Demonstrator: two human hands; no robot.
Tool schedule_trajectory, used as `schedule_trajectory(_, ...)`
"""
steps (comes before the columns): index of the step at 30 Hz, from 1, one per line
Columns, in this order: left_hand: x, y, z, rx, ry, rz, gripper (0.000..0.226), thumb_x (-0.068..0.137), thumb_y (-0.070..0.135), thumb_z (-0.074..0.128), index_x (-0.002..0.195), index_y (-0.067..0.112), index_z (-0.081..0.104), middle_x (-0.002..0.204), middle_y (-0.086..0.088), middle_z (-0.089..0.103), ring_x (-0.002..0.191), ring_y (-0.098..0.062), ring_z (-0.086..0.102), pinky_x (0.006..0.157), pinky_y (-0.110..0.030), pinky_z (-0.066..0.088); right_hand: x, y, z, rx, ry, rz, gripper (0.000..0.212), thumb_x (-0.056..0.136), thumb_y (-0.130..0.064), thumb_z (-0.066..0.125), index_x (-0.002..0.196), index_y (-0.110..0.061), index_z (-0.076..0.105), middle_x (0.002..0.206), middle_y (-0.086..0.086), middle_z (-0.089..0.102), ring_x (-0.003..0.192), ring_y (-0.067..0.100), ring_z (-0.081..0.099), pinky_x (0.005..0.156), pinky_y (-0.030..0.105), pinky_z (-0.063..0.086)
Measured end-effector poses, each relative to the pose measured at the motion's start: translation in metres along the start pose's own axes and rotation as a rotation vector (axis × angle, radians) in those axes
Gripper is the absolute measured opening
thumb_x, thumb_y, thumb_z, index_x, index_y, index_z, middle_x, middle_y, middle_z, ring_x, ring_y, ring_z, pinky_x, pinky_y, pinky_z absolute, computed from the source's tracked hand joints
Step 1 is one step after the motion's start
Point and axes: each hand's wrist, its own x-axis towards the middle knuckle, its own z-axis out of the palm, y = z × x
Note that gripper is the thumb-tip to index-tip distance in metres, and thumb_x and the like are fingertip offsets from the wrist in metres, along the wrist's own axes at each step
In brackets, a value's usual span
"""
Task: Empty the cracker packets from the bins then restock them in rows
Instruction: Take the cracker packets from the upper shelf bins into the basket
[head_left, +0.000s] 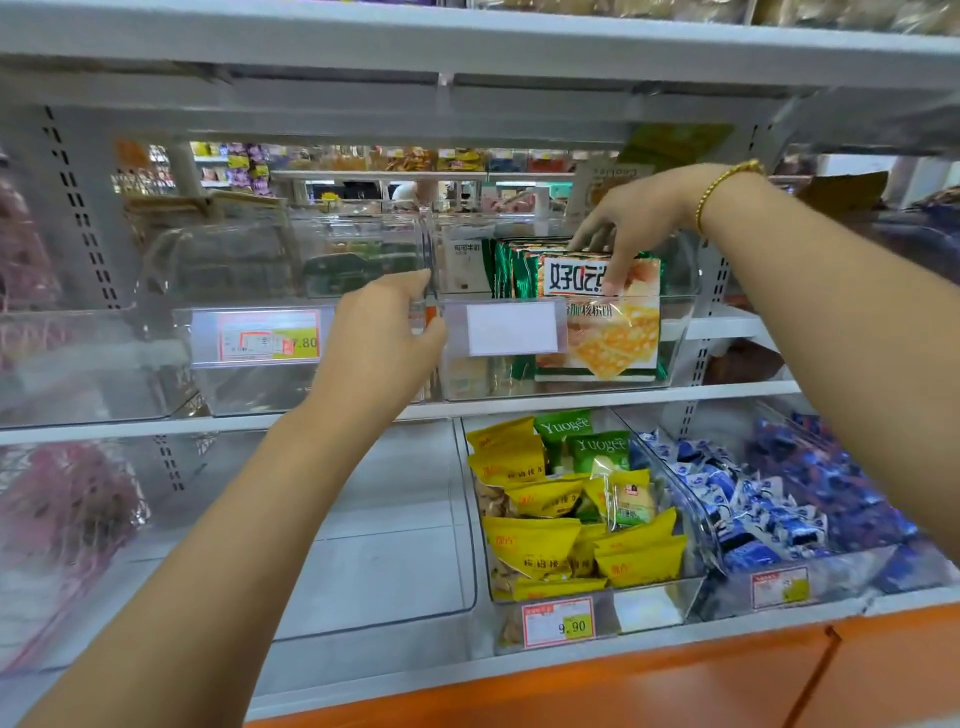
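A clear plastic bin (675, 312) on the middle shelf holds a row of green-edged cracker packets (602, 317) standing upright, pressed together at its right side. My right hand (634, 218) reaches in from above and its fingers grip the tops of the front packets. My left hand (387, 332) holds the front left corner of that bin, thumb on the rim, fingers curled round the wall between the two bins. The bin to the left (249, 384) looks nearly bare inside.
A blank label holder (511, 327) hangs on the bin's front; a 7.80 price tag (267, 338) on the left bin. Below, a bin of yellow and green snack packets (576, 514), one of blue packets (769, 504), and a bare bin (395, 519). Orange cabinet (623, 691) beneath.
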Motion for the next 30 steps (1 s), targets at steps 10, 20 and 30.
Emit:
schedule_trajectory(10, -0.095, -0.033, -0.041, -0.262, 0.048, -0.216, 0.039, 0.088, 0.031, 0.062, 0.058, 0.01, 0.05, 0.043, 0.007, 0.042, 0.045, -0.01, 0.04, 0.05, -0.026, 0.034, -0.076, -0.119, 0.062, 0.219, 0.357, -0.541, 0.034, 0.088, -0.04, 0.063, 0.065, -0.02, 0.047, 0.061, -0.009, 0.047, 0.055, 0.005, 0.042, 0.052, 0.02, 0.032)
schedule_trajectory(20, -0.318, -0.178, -0.045, -0.136, -0.061, -1.073, 0.016, 0.086, 0.026, 0.067, 0.091, 0.011, 0.066, 0.079, 0.0, 0.065, 0.077, -0.02, 0.057, 0.06, -0.025, 0.037, -0.061, -0.283, 0.273, 0.23, -0.375, -0.923, 0.03, 0.089, -0.033, 0.066, 0.113, -0.017, 0.059, 0.109, -0.001, 0.061, 0.082, 0.006, 0.049, 0.062, 0.007, 0.036)
schedule_trajectory(30, -0.418, -0.248, -0.022, -0.768, 0.251, -1.817, 0.019, 0.096, 0.009, 0.051, 0.113, 0.0, 0.053, 0.115, -0.017, 0.054, 0.102, -0.028, 0.054, 0.076, -0.033, 0.048, -0.035, -0.375, 0.393, 0.062, -0.536, -0.857, 0.067, 0.091, -0.035, 0.063, 0.147, -0.017, 0.032, 0.145, 0.011, 0.04, 0.127, 0.028, 0.044, 0.101, 0.034, 0.04)
